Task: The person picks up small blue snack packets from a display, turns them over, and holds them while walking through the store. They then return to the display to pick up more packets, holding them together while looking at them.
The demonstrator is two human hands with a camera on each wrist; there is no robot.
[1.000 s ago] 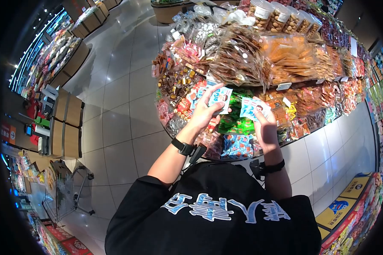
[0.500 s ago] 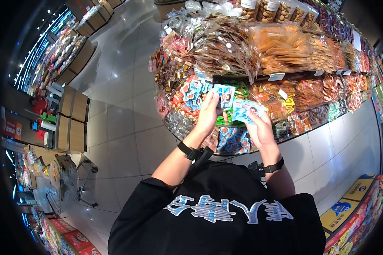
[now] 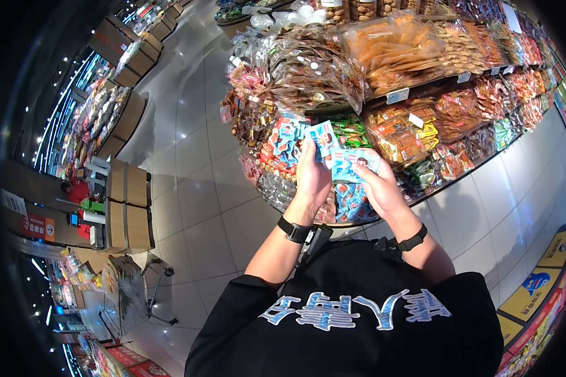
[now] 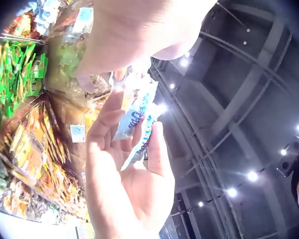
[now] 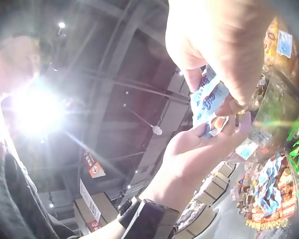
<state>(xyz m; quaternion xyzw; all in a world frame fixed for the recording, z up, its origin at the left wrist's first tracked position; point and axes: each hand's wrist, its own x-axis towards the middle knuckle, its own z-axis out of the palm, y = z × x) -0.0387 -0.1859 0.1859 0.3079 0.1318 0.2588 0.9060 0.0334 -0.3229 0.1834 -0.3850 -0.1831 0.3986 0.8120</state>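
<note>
In the head view the left hand [image 3: 312, 179] pinches a small blue-and-white packet [image 3: 322, 137] under its thumb. The right hand [image 3: 385, 188] holds similar packets [image 3: 344, 164], their edges against the left hand's packet. Seen from the left wrist, two packets [image 4: 134, 117] stand between the right hand's [image 4: 127, 189] thumb and fingers, below the left hand [image 4: 139, 30]. From the right wrist, the packets [image 5: 207, 99] lie between the right hand [image 5: 224, 45] above and the left hand [image 5: 189, 154] below. More blue packets [image 3: 285, 135] lie on the stand just beyond.
The curved stand holds brown bagged snacks [image 3: 314, 69], orange bags [image 3: 396, 53], green packets [image 3: 352, 133] and blue packets [image 3: 353, 202] near its front edge. A shopping cart [image 3: 129, 292] and a counter [image 3: 127, 207] are at the left. Tiled floor [image 3: 198, 188] lies between.
The two hands have come closer together, so their packets now meet. The left packet has tilted. The head view has shifted, with the stand sliding left and the shirt lower right.
</note>
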